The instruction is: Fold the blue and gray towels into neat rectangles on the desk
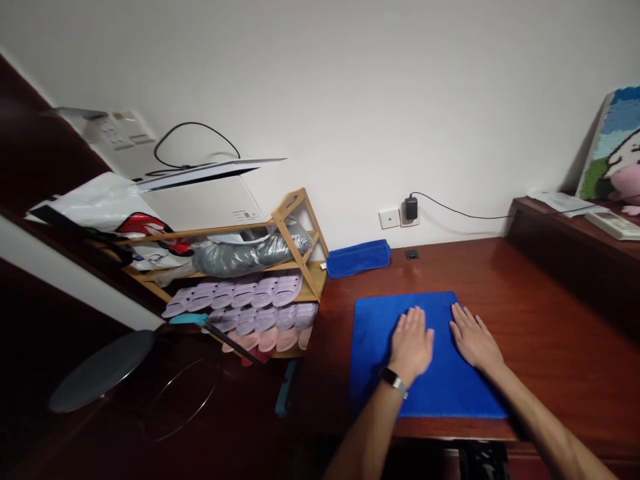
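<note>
A blue cloth point(380, 347) lies spread flat on the reddish-brown wooden desk point(550, 320), close to the desk's near edge, and both hands rest directly on top of it. The left hand point(413, 340) sits near the cloth's centre, palm down, fingers straight and pointing toward 12 o'clock, pressing flat and gripping nothing; a dark wristband point(394, 381) circles its wrist. The right hand point(473, 339) lies just beside it at 3 o'clock, also palm down with fingers spread and extended toward 11 o'clock, over the cloth's right portion; it too is unclenched and holds nothing, only touching the fabric. The two hands are near each other but apart. At 11 o'clock from the hands, against the wall, lies a second blue cloth, folded point(358, 257). At 12 o'clock a black plug adapter point(411, 207) sits in a wall socket. At 9 to 10 o'clock stands a wooden shoe rack point(300, 220) holding rows of what look like pale purple and pink slippers point(250, 307), though the view there is dim.
</note>
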Available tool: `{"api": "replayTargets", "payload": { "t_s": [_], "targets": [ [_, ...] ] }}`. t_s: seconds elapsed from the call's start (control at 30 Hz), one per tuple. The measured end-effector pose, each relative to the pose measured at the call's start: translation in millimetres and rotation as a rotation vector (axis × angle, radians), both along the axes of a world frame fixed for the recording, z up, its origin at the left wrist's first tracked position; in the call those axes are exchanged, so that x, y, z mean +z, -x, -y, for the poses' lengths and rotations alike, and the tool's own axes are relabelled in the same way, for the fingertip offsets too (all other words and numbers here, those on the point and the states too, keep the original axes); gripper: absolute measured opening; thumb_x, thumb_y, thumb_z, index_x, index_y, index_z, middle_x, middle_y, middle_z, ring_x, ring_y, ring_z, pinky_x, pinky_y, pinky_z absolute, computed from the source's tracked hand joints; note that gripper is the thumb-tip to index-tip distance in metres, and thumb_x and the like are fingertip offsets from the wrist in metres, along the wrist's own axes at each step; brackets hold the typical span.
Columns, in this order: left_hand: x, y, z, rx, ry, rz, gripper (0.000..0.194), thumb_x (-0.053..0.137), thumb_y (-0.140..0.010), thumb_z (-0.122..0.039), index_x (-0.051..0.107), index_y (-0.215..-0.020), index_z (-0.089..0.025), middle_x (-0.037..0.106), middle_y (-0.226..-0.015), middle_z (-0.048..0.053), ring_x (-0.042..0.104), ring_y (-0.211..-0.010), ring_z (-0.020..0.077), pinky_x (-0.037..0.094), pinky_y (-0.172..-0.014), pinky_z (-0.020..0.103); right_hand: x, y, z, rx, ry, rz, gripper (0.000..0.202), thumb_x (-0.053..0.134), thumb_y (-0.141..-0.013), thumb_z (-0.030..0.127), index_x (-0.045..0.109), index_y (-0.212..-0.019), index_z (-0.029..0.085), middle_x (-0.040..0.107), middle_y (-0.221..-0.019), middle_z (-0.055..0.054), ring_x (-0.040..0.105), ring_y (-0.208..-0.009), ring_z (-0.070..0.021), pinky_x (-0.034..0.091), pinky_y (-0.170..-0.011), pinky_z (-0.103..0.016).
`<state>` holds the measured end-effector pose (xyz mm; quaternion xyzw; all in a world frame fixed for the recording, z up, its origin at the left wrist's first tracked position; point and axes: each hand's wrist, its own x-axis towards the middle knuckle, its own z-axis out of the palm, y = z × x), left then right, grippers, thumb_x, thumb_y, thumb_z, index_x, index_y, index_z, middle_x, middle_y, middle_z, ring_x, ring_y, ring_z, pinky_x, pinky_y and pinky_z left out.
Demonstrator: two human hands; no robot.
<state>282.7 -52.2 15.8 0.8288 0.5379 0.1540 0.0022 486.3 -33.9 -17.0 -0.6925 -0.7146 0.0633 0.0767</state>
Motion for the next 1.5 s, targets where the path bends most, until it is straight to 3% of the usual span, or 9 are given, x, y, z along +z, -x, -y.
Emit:
{"api": "replayTargets", "payload": {
  "t_s": [0.13, 0.37, 0.5, 0.87, 1.03, 1.13, 1.33, 1.4, 1.5],
  "targets": [
    [-15.1, -35, 19, -0.025, 0.014, 0.056, 0.063, 0.023, -0.111, -0.047, 0.037, -0.161, -0.011, 0.042, -0.165, 0.012, 0.033, -0.156, 0.0222, 0.03, -0.128, 0.044, 0.1, -1, 1, 0.018, -0.006, 0.011, 0.07, 0.012, -0.105, 0.04, 0.028, -0.166, 0.01, 0.029, -0.171, -0.008, 0.023, -0.159, -0.0233, 0.019, -0.13, -0.046],
    [-17.7, 114, 56, 0.291, -0.039, -0.049, 0.056, 0.027, -0.11, -0.036, 0.038, -0.161, -0.013, 0.043, -0.164, 0.013, 0.037, -0.154, 0.0259, 0.035, -0.126, 0.048, 3.2, 0, 3, 0.007, 0.006, 0.018, 0.071, 0.01, -0.105, 0.042, 0.027, -0.166, 0.009, 0.027, -0.172, -0.008, 0.023, -0.159, -0.0232, 0.016, -0.13, -0.045],
    [-22.6, 151, 71, 0.319, -0.09, -0.091, 0.057, 0.028, -0.11, -0.032, 0.031, -0.164, -0.014, 0.044, -0.164, 0.014, 0.039, -0.153, 0.0245, 0.037, -0.124, 0.047, 8.2, 2, 1, 0.0, 0.006, 0.001, 0.071, 0.012, -0.105, 0.041, 0.028, -0.165, 0.007, 0.028, -0.171, -0.009, 0.023, -0.159, -0.0239, 0.017, -0.13, -0.045],
    [-25.6, 144, 70, 0.311, -0.168, -0.051, 0.058, 0.03, -0.111, -0.033, 0.027, -0.165, -0.013, 0.045, -0.162, 0.014, 0.041, -0.152, 0.0244, 0.039, -0.123, 0.047, -29.6, -22, 90, -0.001, -0.107, -0.054, 0.074, 0.012, -0.104, 0.052, 0.036, -0.163, 0.014, 0.04, -0.167, -0.007, 0.028, -0.157, -0.026, 0.024, -0.129, -0.052],
    [-17.6, 146, 70, 0.287, -0.247, -0.049, 0.058, 0.033, -0.11, -0.028, 0.025, -0.166, -0.014, 0.05, -0.159, 0.015, 0.045, -0.149, 0.0263, 0.043, -0.121, 0.05, -20.1, -16, 101, 0.017, -0.131, -0.051, 0.073, 0.013, -0.105, 0.052, 0.035, -0.163, 0.013, 0.038, -0.167, -0.007, 0.028, -0.157, -0.0251, 0.024, -0.129, -0.051],
    [1.4, 117, 78, 0.238, -0.243, -0.026, 0.058, 0.032, -0.109, -0.024, 0.023, -0.166, -0.013, 0.046, -0.161, 0.015, 0.042, -0.151, 0.0266, 0.041, -0.122, 0.051, -15.9, -14, 99, 0.011, -0.12, -0.054, 0.074, 0.013, -0.105, 0.052, 0.035, -0.163, 0.013, 0.039, -0.167, -0.007, 0.028, -0.157, -0.0253, 0.024, -0.129, -0.052],
    [25.7, 8, 95, -0.044, -0.054, 0.073, 0.058, 0.031, -0.111, -0.037, 0.027, -0.165, -0.017, 0.034, -0.168, 0.006, 0.029, -0.157, 0.0211, 0.033, -0.129, 0.045, -25.1, -18, 101, 0.024, -0.15, -0.041, 0.074, 0.013, -0.104, 0.051, 0.036, -0.163, 0.013, 0.04, -0.166, -0.008, 0.028, -0.157, -0.0259, 0.024, -0.128, -0.052],
    [19.9, 1, 97, -0.022, -0.015, 0.085, 0.057, 0.032, -0.111, -0.041, 0.033, -0.163, -0.017, 0.038, -0.166, 0.007, 0.033, -0.156, 0.0218, 0.034, -0.128, 0.045, -27.4, -18, 100, 0.029, -0.156, -0.036, 0.074, 0.014, -0.104, 0.052, 0.036, -0.163, 0.013, 0.04, -0.166, -0.008, 0.029, -0.157, -0.0258, 0.024, -0.128, -0.052],
    [3.6, 37, 105, 0.128, -0.004, 0.048, 0.056, 0.033, -0.111, -0.04, 0.037, -0.162, -0.017, 0.041, -0.165, 0.009, 0.038, -0.154, 0.0246, 0.037, -0.126, 0.048, -26.8, -18, 100, 0.017, -0.149, -0.03, 0.075, 0.013, -0.104, 0.052, 0.035, -0.164, 0.013, 0.04, -0.166, -0.008, 0.028, -0.157, -0.0251, 0.023, -0.129, -0.051]
  ]
}}
